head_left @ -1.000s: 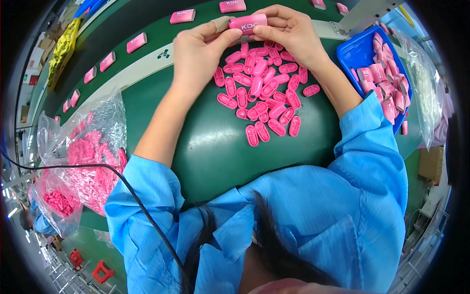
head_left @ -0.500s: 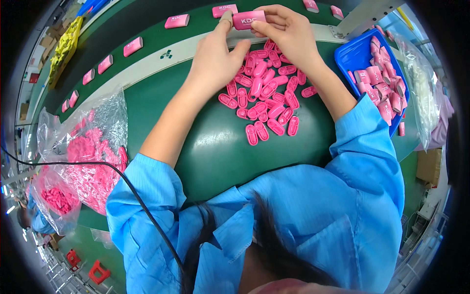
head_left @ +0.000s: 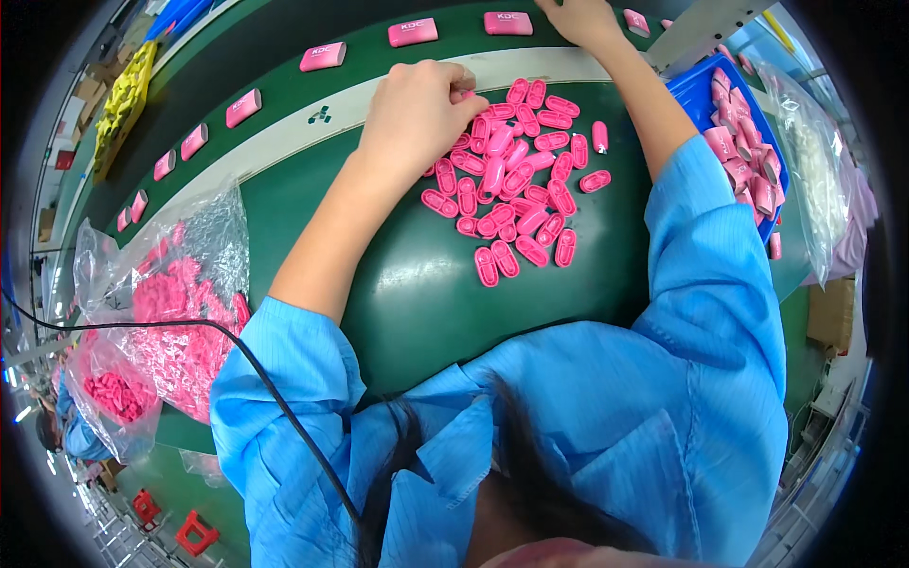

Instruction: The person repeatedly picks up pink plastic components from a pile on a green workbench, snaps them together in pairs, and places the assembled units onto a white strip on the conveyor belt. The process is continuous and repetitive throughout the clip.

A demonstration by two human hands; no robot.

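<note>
My left hand is at the upper left of a pile of pink oval caps. Its thumb and fingers pinch together on a pink cap, mostly covered by the fingers. Over the belt at the top edge, my right hand reaches forward, and its fingertips are cut off by the picture's edge. A flat pink case lies on the belt just left of it, apart from the hand. Further pink cases lie spaced out along the belt to the left.
A pale rail separates the green table from the belt. On the right stands a blue bin of pink cases, beside a clear bag. Bags of pink parts lie left, with a black cable crossing there. A metal post rises upper right.
The pink case that both hands held is out of them; one now lies on the belt there. My left hand has come back to the pile, the right has moved farther forward. Belt cases have shifted left.
</note>
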